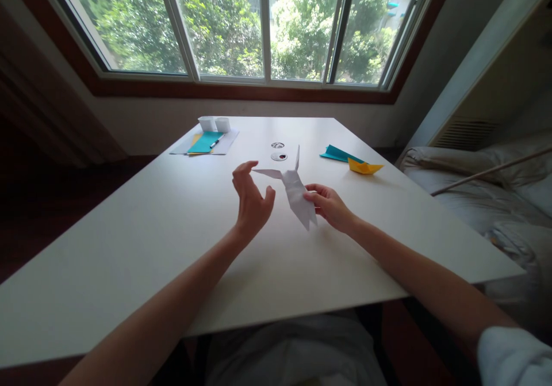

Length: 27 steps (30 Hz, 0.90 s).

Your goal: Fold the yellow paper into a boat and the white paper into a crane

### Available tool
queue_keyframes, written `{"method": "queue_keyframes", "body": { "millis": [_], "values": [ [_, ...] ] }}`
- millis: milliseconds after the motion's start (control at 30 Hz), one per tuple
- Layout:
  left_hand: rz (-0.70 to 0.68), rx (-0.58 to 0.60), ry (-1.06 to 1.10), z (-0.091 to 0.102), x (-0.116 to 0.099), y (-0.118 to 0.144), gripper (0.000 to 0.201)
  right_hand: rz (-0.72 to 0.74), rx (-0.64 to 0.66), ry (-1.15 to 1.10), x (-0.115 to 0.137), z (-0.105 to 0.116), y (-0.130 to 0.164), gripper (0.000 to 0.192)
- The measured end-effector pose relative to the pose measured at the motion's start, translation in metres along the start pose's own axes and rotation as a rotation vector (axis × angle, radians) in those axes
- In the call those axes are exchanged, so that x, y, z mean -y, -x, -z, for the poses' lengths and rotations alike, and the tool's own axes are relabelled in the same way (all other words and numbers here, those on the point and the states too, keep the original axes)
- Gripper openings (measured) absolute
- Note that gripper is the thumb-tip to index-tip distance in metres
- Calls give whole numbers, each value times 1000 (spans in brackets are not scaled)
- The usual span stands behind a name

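Note:
A white origami figure (295, 193) is held above the middle of the table. It has two long narrow points at its far end and a forked end towards me. My right hand (330, 205) pinches its right edge between thumb and fingers. Left of the figure is my left hand (252, 202), thumb and fingers apart in a curved shape. The tip of the left paper point reaches close to its index finger; whether they touch I cannot tell.
On the white table (164, 248), a teal folded paper (338, 154) and a yellow paper boat (364, 167) lie at right. Two round pieces (279, 157) lie behind the figure. Far left are paper sheets (204, 142), a pen (217, 141) and two white cups (222, 125).

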<state>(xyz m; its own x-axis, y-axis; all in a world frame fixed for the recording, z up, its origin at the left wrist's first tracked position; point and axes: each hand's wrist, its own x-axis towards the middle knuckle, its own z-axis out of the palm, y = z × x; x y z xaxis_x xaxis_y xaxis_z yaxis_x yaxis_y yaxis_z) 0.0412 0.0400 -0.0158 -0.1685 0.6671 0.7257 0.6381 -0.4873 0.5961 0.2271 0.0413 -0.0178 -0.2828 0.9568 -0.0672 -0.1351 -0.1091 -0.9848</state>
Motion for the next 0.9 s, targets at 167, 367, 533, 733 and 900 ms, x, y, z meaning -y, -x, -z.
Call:
{"method": "queue_keyframes", "body": {
  "millis": [167, 367, 533, 733, 900],
  "values": [
    [820, 195, 830, -9, -11, 0, 31, 105, 16, 94, -5, 3, -2, 35],
    [761, 295, 1072, -10, -20, 4, 42, 308, 116, 475, -8, -1, 6, 36],
    [477, 309, 924, -6, -16, 1, 39, 462, -57, 548, -2, -3, 11, 41],
    [230, 437, 702, -4, -21, 2, 36, 543, -39, 344, 3, -2, 12, 33],
    [193, 464, 688, -7, -21, 6, 32, 511, -42, 290, 3, -5, 14, 31]
  ]
}}
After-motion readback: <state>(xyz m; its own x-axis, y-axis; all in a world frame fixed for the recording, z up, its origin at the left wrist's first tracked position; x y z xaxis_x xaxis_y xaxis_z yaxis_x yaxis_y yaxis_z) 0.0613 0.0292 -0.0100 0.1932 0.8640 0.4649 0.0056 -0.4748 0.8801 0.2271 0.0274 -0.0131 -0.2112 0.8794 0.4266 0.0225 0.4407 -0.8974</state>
